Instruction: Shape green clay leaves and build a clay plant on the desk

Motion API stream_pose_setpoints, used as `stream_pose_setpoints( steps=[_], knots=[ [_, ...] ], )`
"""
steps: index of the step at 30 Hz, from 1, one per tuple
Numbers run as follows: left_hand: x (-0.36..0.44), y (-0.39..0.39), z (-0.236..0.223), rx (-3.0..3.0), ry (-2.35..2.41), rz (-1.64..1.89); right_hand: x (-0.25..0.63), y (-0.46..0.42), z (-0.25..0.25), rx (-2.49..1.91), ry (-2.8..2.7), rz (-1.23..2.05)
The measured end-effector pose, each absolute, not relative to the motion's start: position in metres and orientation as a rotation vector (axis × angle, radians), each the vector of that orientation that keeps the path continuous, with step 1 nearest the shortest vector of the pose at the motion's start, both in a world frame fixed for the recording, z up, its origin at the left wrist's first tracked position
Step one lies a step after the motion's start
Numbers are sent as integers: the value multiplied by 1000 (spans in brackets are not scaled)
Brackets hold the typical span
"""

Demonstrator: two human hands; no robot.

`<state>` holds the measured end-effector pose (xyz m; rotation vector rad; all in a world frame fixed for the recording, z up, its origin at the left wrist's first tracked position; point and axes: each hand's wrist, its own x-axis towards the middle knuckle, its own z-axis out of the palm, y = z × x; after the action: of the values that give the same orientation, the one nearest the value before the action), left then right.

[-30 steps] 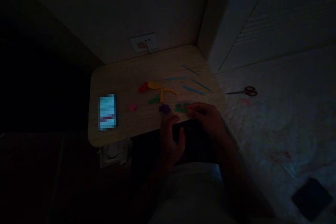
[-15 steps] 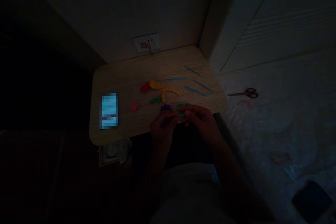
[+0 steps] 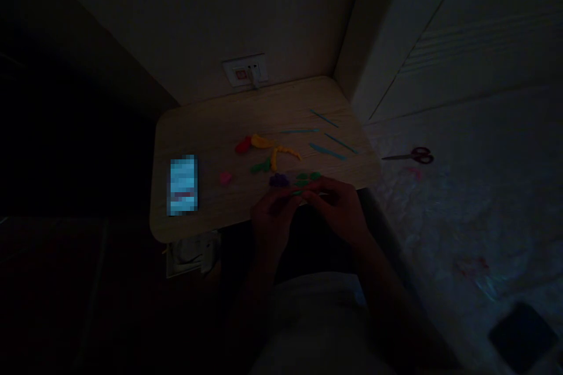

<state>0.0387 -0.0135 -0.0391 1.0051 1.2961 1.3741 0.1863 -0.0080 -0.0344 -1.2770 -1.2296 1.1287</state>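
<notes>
1. Both hands meet at the near edge of a small wood-grain table [image 3: 202,123]. The left hand [image 3: 273,214] and right hand [image 3: 338,208] are pinched together around a small green piece [image 3: 298,193], apparently modelling clay, mostly hidden by the fingertips.

2. Just past the fingers lie 2 green leaf-like pieces [image 3: 315,176]; a purple cluster [image 3: 278,180] sits beside them, beyond the left hand.

3. Several pieces look already shaped: those leaves, the purple cluster, a bumpy orange strand [image 3: 288,151], an orange piece [image 3: 261,141] against a red piece [image 3: 243,145], and a green sprig [image 3: 261,166].

4. The held piece seems to be mid-shaping. A pink lump [image 3: 225,178], set apart at left, looks little worked.

5. At the table's right lie 4 slim blue tools [image 3: 328,151]; at its left, a lit phone [image 3: 182,184], screen pixelated.

6. The room is very dim. A wall socket [image 3: 244,70] holds a plug; scissors [image 3: 423,155] lie to the right on a pale, wrinkled covering [image 3: 440,217].
</notes>
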Motion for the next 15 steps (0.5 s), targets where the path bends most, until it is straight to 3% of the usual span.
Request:
stream_pose_setpoints(
  steps=[9, 15],
  knots=[
    [38, -15, -40, 1019, 1386, 1455, 176, -16, -21, -1335, -1436, 771],
    [41, -16, -39, 965, 1389, 1448, 172, -18, -23, -1334, -1446, 718]
  ],
)
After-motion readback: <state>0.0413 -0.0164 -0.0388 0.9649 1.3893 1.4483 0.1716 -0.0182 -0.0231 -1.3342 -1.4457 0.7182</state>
